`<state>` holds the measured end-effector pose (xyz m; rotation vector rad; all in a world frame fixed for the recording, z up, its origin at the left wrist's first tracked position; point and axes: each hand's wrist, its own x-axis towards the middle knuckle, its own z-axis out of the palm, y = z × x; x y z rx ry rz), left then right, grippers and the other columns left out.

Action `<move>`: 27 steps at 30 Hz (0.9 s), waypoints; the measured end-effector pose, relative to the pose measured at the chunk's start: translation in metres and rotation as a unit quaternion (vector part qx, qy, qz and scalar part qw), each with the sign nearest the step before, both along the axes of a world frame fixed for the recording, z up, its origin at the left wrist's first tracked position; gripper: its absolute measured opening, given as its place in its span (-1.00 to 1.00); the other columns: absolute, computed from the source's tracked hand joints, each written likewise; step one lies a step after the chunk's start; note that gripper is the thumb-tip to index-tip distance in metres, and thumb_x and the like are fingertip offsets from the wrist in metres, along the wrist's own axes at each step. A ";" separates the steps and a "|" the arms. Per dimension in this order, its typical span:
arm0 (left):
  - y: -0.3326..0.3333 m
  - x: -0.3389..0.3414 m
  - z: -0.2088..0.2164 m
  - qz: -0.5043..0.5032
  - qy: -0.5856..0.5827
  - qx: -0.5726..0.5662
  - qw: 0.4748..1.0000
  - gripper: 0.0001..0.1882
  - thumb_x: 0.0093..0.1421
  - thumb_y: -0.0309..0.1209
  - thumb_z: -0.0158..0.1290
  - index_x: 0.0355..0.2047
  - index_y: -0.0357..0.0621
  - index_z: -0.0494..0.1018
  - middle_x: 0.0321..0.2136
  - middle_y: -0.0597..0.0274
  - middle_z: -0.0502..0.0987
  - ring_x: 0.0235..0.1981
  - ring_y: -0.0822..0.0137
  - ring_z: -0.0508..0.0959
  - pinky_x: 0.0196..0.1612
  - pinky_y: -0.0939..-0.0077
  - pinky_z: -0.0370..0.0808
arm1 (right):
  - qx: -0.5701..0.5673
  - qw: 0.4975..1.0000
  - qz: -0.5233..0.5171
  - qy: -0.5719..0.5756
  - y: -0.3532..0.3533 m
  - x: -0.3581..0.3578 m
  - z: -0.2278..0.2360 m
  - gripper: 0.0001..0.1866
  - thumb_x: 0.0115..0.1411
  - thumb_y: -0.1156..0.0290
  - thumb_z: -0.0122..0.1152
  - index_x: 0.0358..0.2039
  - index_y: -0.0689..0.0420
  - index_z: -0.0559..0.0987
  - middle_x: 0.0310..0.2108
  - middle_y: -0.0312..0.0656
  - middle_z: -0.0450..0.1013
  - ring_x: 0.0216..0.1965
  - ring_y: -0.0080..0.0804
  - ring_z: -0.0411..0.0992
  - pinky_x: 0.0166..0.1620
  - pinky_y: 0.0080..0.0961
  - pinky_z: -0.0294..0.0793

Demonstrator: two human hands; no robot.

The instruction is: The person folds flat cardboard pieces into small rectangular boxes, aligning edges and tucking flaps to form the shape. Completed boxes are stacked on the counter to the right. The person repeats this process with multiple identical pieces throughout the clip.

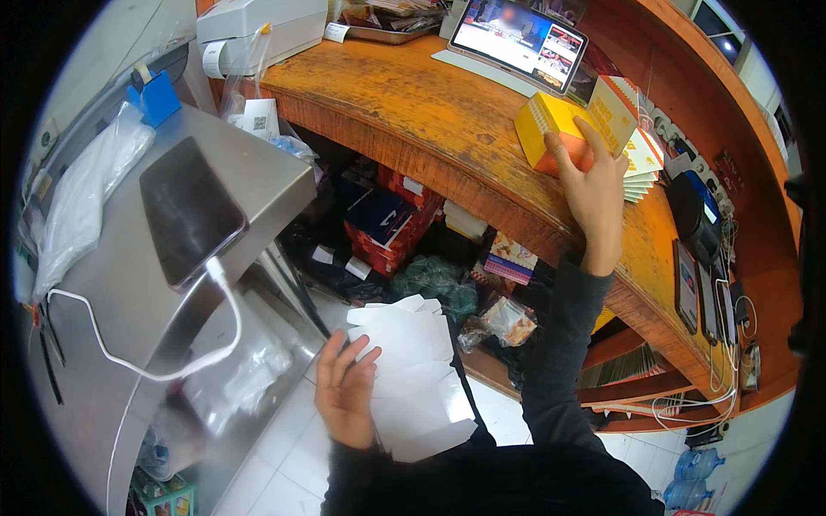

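On the wooden counter stands a folded yellow and orange carton box [542,129]. My right hand [594,185] reaches over to it, thumb and forefinger apart and touching its orange side and edge. Right beside the fingers, a printed yellow card panel [613,116] stands up, and a stack of yellow and white flat cartons [643,163] fans out behind. Low in front of me, my left hand [346,394] is raised with its fingers apart and nothing in it. It is at the left edge of white unfolded carton blanks [413,365] lying across my lap.
A tablet [520,43] with a lit screen stands at the back of the counter. Phones [686,284] and cables lie along its right side. To the left, a metal table [275,176] bears a dark tablet [191,211] on a white charging cable. Packages [387,236] crowd the shelf below.
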<state>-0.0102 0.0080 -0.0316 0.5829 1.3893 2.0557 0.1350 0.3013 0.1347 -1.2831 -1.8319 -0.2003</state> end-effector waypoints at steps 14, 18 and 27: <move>-0.005 0.001 0.004 0.005 -0.010 0.006 1.000 -0.41 0.25 -0.57 0.05 0.27 -0.29 0.15 -0.01 -0.05 0.52 -0.03 0.17 0.57 0.04 0.46 0.44 | 0.335 0.930 0.086 0.124 -0.063 -0.020 -0.050 -0.64 0.01 0.55 0.32 -0.12 0.11 0.55 0.01 0.01 0.28 0.11 -0.03 0.26 0.12 -0.17 0.27; -0.006 0.002 0.002 0.001 0.027 -0.002 1.000 -0.39 0.27 -0.48 0.07 0.29 -0.26 0.14 0.00 -0.10 0.51 -0.05 0.11 0.59 -0.02 0.44 0.50 | -0.047 0.915 0.390 0.097 -0.094 -0.052 -0.162 -0.75 -0.08 0.58 0.27 -0.30 0.15 0.57 -0.23 -0.12 0.45 -0.06 -0.14 0.37 0.02 -0.21 0.33; -0.005 0.005 0.002 0.001 0.013 -0.005 1.000 -0.37 0.25 -0.48 0.09 0.29 -0.28 0.13 0.00 -0.10 0.52 -0.05 0.11 0.59 -0.04 0.46 0.50 | -0.337 0.885 0.260 -0.187 -0.089 -0.041 -0.309 -0.18 0.06 0.29 0.33 0.31 0.10 0.19 0.17 0.08 0.27 0.25 0.10 0.18 0.20 0.00 0.22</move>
